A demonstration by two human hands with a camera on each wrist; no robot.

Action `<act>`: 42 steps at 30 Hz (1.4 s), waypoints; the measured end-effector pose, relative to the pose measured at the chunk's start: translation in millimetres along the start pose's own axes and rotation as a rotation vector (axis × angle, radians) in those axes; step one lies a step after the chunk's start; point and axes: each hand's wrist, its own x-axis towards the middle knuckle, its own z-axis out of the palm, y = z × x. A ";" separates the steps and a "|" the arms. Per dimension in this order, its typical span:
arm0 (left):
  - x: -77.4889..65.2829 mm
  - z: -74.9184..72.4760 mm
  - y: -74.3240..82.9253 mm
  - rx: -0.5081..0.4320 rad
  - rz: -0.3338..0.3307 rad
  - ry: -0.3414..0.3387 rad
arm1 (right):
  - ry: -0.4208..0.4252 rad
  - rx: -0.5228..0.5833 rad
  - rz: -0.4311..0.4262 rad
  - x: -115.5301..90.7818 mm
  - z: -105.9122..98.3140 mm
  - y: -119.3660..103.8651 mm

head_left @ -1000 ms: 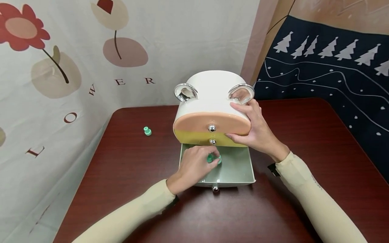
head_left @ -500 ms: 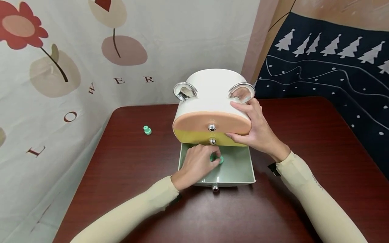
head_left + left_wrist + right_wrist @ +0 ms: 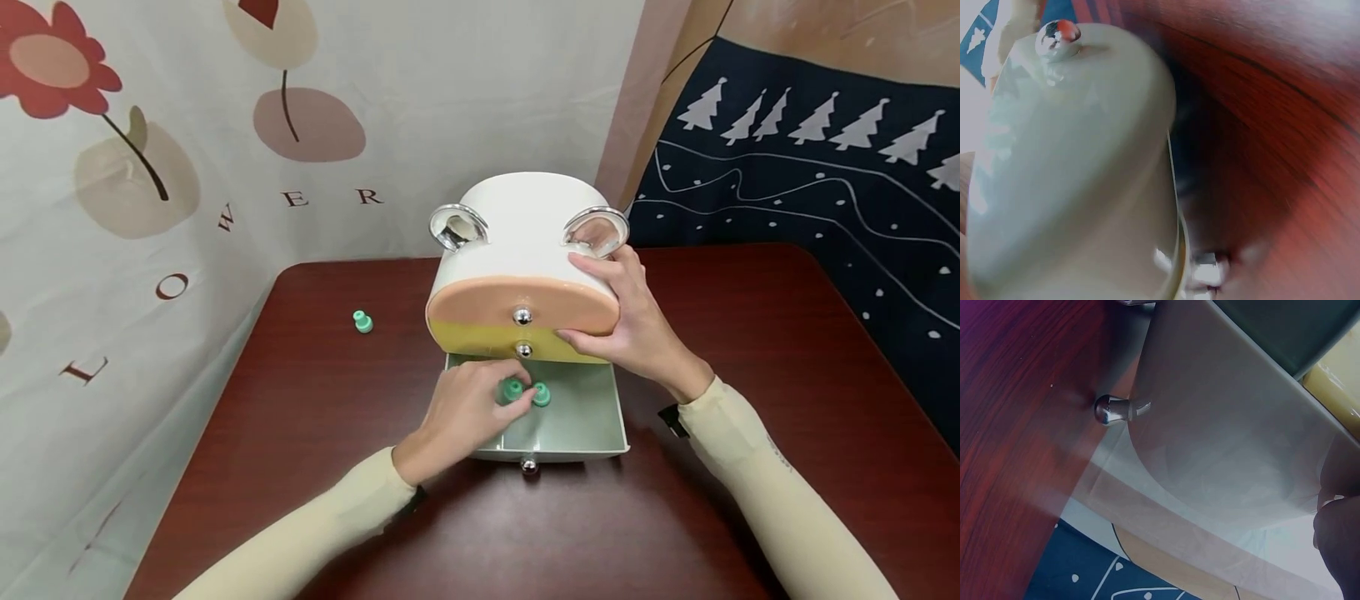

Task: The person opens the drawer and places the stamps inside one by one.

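A small white drawer cabinet [image 3: 528, 196] with silver ears has its bottom green drawer [image 3: 581, 421] pulled out. Over that drawer hovers my left hand [image 3: 468, 408], thumb and forefinger curved with a gap between them. Through the gap shows one green peg-like piece [image 3: 513, 389]. A second green piece [image 3: 542, 395] stands on the drawer floor just beyond the thumb tip. My right hand [image 3: 637, 321] grips the cabinet's right side, thumb across the yellow drawer front [image 3: 480, 340] and forefinger on the white top. In the left wrist view the pulled-out drawer's front [image 3: 1079, 137] fills the left.
Another green piece [image 3: 363, 322] stands on the dark red table [image 3: 322, 392], left of the cabinet. An orange drawer front [image 3: 480, 300] sits above the yellow one. Behind the table hang a flower-print cloth [image 3: 450, 100] and a navy tree-print cloth [image 3: 795, 183].
My left hand has drawn back to the left, and its fingers have come away from the green piece, which now stands in the drawer. The right hand stays in place.
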 end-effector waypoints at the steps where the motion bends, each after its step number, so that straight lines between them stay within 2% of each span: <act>1: -0.6 -3.5 -2.9 -0.029 0.013 0.015 | 0.000 -0.001 0.000 0.2 -0.8 -0.1; 4: -1.8 -14.6 -14.1 -0.134 0.082 0.098 | 0.000 0.002 0.008 0.0 -2.7 0.2; 8: -7.1 -27.3 -30.5 -0.311 0.207 0.289 | -0.001 0.013 0.021 -1.2 -3.1 0.7; 11: -14.7 -33.9 -44.1 -0.398 0.226 0.426 | -0.005 0.018 0.025 -2.1 -2.3 0.8; 14: -21.3 -39.3 -59.2 -0.435 0.169 0.518 | -0.007 0.014 0.024 -1.6 -2.1 0.6; 17: -25.4 -43.4 -74.1 -0.450 0.090 0.576 | -0.006 0.008 0.022 -1.0 -2.5 0.8; 20: -26.5 -45.7 -87.3 -0.448 -0.006 0.614 | -0.001 0.003 0.018 -0.7 -2.7 0.8; 25: -24.7 -45.5 -105.1 -0.423 -0.204 0.655 | 0.005 0.003 0.017 -1.2 -2.0 0.9; 28: -26.7 -44.2 -114.4 -0.385 -0.293 0.685 | -0.001 0.010 0.020 -1.8 -1.4 1.0; 32: -29.3 -45.5 -125.6 -0.264 -0.329 0.719 | 0.000 0.010 0.020 -2.1 -1.4 0.9; 34: -30.8 -47.2 -131.9 -0.200 -0.336 0.715 | 0.005 0.009 0.019 -2.2 -1.5 1.0; 37: -34.2 -49.7 -141.6 -0.134 -0.376 0.675 | 0.011 0.007 0.012 -2.0 -1.5 0.8; 42: -40.2 -54.1 -156.0 -0.093 -0.549 0.543 | 0.006 0.002 0.006 -1.5 -1.4 1.0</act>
